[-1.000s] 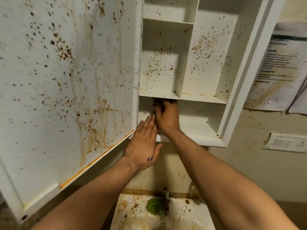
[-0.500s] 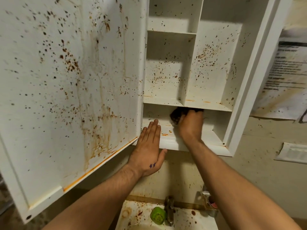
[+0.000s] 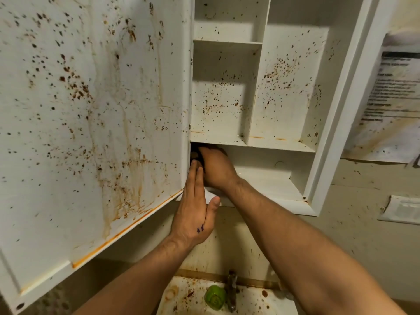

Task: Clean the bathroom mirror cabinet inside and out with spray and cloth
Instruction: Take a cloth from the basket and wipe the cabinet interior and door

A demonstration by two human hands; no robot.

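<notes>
A white mirror cabinet (image 3: pixel 336 114) hangs open on the wall, its shelves speckled with brown spots. Its open door (image 3: pixel 91 123) swings out to the left, the inside face heavily stained. My right hand (image 3: pixel 216 169) reaches into the left end of the bottom compartment and grips a dark cloth (image 3: pixel 196 153), mostly hidden behind the hand. My left hand (image 3: pixel 196 212) rests with straight fingers on the cabinet's lower front edge, just below the right hand and beside the door. No spray bottle is in sight.
A stained white sink (image 3: pixel 181 298) lies below, with a metal tap (image 3: pixel 230 289) and a green round object (image 3: pixel 214 296) beside it. A printed paper sheet (image 3: pixel 391 105) hangs on the wall at right, a white wall plate (image 3: pixel 402 209) under it.
My right hand has slid the cloth from the middle of the bottom compartment to its left end. The left hand stays on the lower edge.
</notes>
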